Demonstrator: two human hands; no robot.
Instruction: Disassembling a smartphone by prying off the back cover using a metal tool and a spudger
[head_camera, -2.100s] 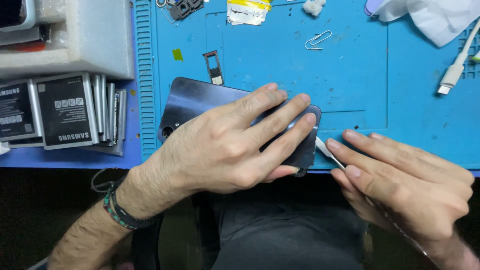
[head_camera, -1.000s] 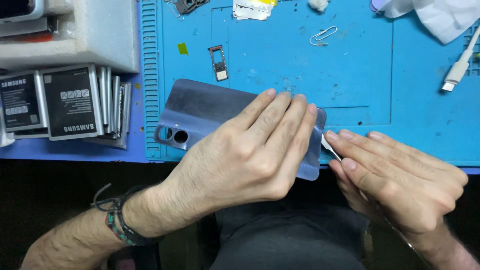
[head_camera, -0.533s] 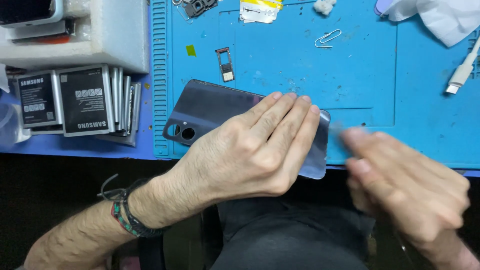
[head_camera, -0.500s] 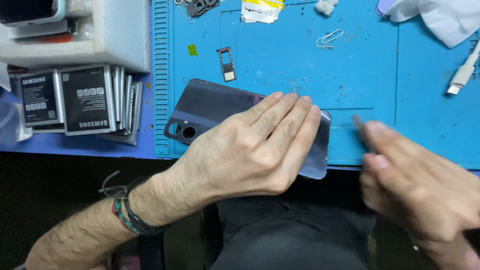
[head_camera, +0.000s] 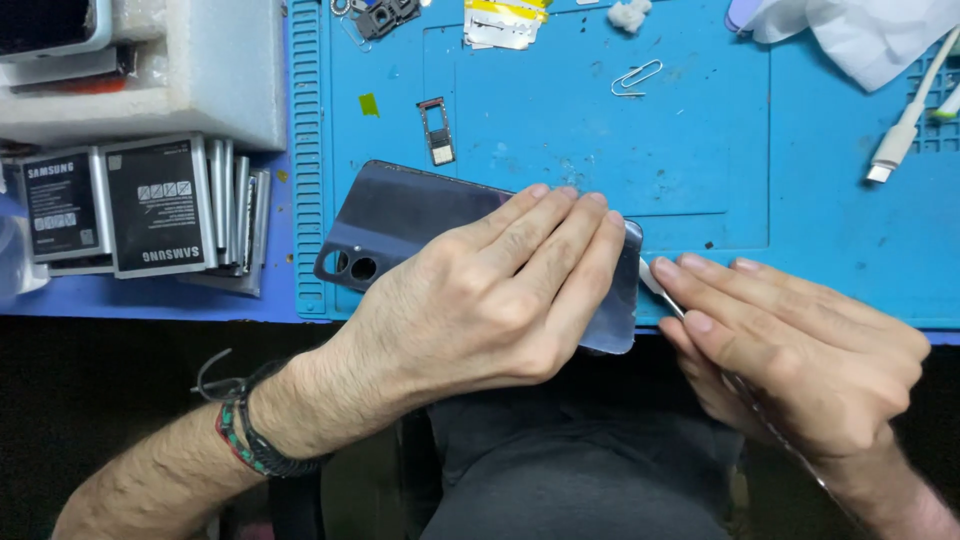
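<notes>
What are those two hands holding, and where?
Left hand presses the phone's back flat. Right hand pinches a thin tool near its tip.

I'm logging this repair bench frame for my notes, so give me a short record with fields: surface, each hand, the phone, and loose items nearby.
surface: blue work mat
left hand: left hand pressed flat on the phone's back
right hand: right hand holds a thin pry tool at the phone's right edge
phone: dark phone lying back up, camera lenses toward the left
loose items: SIM tray, paper clip, white cable, stack of batteries left of the mat
</notes>
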